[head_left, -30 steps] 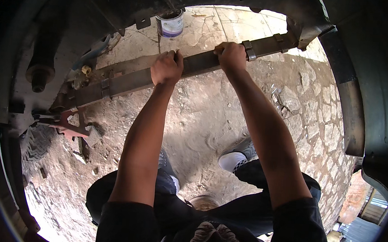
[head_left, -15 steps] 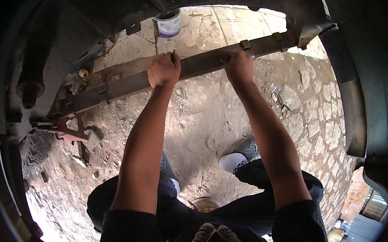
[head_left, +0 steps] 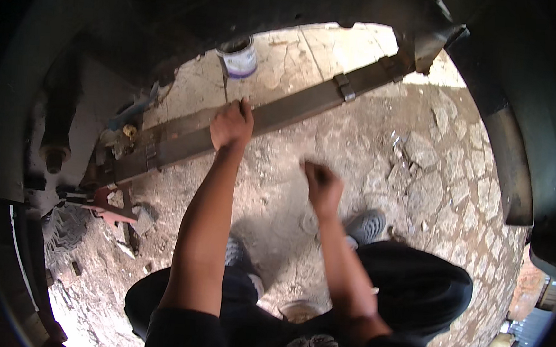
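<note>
A long dark metal leaf spring (head_left: 295,107) slants across the view, higher at the right, with metal clips round it. My left hand (head_left: 232,125) is wrapped over its middle, the thumb raised along the top edge. My right hand (head_left: 322,182) is off the spring, in the air below and in front of it. Its fingers are curled together; a dark patch shows at them, and whether something small is held there I cannot make out. One spring clip (head_left: 344,88) sits right of the hands, another clip (head_left: 153,155) left of them.
Dark vehicle bodywork arches overhead and down both sides. Beyond the spring stands a white and purple can (head_left: 239,58). A reddish metal stand (head_left: 113,207) is at the left, near a tyre (head_left: 64,228). Loose stones (head_left: 421,150) lie on the dirt at right.
My right hand has left the spring and moved down toward me, fingers still curled. My left hand keeps its hold. The whole view has shifted slightly.
</note>
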